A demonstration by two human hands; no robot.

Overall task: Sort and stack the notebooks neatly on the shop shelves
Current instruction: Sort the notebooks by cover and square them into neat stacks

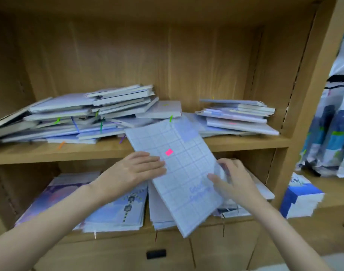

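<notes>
The head view shows a wooden shelf unit with a wood-grain back wall; at the far right stand printed blue and white goods, and a small stack of blue and white booklets lies on a lower ledge there.

Both forearms reach forward from the bottom corners. The left hand lies on the left edge of a grid-pattern notebook, its fingers almost straight and flat on the cover and the thumb hidden, so I cannot tell if it really clamps the notebook. The right hand has its fingers curled around the right edge, with the thumb on the cover near the printed letters. The notebook is held tilted in front of the shelf edge, its top corner leaning to the left, and a small pink sticker is on the cover between the two grips.

Above and left of the grip, on the upper shelf, lies an untidy pile of notebooks with coloured ribbons. Above and right lies a smaller pile. Below the grip, the lower shelf holds flat stacks: purple-covered notebooks under the left forearm, and pale ones directly behind the held notebook.
</notes>
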